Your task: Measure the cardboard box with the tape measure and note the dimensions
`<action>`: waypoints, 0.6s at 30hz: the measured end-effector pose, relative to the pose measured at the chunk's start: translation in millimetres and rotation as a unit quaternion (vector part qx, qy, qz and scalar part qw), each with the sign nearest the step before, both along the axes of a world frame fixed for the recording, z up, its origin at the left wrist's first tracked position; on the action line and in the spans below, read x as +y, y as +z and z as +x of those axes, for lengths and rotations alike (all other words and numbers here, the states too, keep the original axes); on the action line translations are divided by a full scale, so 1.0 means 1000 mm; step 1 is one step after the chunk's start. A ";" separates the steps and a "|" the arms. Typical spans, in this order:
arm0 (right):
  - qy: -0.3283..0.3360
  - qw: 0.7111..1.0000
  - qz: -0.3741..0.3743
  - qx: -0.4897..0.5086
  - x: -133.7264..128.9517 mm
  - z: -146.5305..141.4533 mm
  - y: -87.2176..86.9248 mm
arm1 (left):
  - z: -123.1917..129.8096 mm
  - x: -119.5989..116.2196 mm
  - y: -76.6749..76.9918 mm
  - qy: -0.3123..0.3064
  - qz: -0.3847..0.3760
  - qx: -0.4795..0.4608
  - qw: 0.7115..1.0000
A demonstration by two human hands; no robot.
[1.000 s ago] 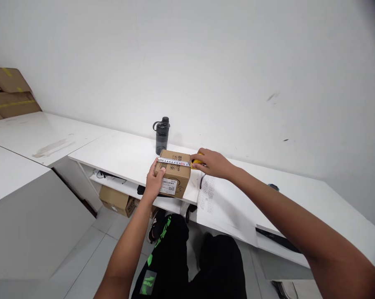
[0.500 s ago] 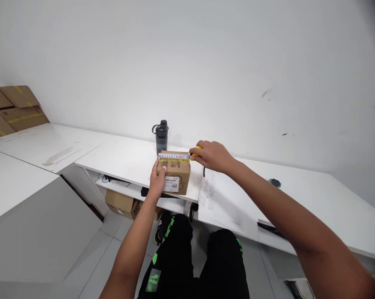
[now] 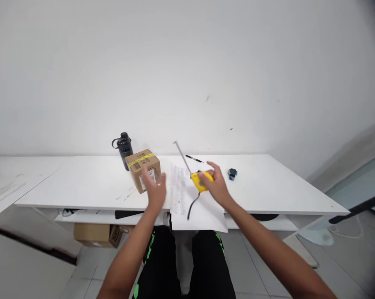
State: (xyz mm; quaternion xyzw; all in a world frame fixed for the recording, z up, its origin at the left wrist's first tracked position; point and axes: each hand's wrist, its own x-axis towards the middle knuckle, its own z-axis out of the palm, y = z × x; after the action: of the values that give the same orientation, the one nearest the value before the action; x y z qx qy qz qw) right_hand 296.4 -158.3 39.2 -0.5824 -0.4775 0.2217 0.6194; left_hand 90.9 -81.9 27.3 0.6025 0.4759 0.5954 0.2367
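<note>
My right hand (image 3: 217, 182) grips a yellow tape measure (image 3: 200, 181), held above the papers with a length of metal blade (image 3: 183, 157) sticking out up and to the left. A dark wrist strap (image 3: 192, 207) dangles from the case. My left hand (image 3: 155, 189) is slightly blurred, its thumb and fingers apart and nothing in them. Just beyond it a small cardboard box (image 3: 137, 174) with yellow tape and a white label sits on the white table; whether the fingertips touch it I cannot tell. Printed papers (image 3: 178, 195) lie beneath the tape measure, overhanging the front edge.
Behind the box stands a dark water bottle (image 3: 124, 150). A pen (image 3: 194, 159) lies beyond the papers, and a dark watch-like item (image 3: 232, 172) is to the right. On the shelf below the white table (image 3: 268, 182) are dark items; a larger carton (image 3: 92, 234) is underneath.
The tape measure has come off the box top and moved right, over the papers. My left hand has let go of the box. The view has turned right.
</note>
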 end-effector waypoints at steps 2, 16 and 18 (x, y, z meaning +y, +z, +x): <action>0.015 0.999 -0.001 0.032 0.003 -0.008 -0.024 | 0.034 -0.017 -0.011 -0.143 -0.083 -0.028 0.986; -0.183 0.950 -0.119 -0.221 0.188 0.090 -0.081 | 0.107 0.109 -0.062 -0.230 -0.165 -0.010 0.959; -0.188 0.922 -0.182 -0.287 0.208 0.108 -0.089 | 0.103 0.116 -0.067 -0.204 -0.147 0.025 0.968</action>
State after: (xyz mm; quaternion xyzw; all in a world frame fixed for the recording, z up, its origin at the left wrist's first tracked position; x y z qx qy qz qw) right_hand 404.3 49.8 -49.3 -0.8026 -0.4684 0.0078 0.3694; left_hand 194.0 33.7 -40.2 0.6599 0.4309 0.4429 0.4275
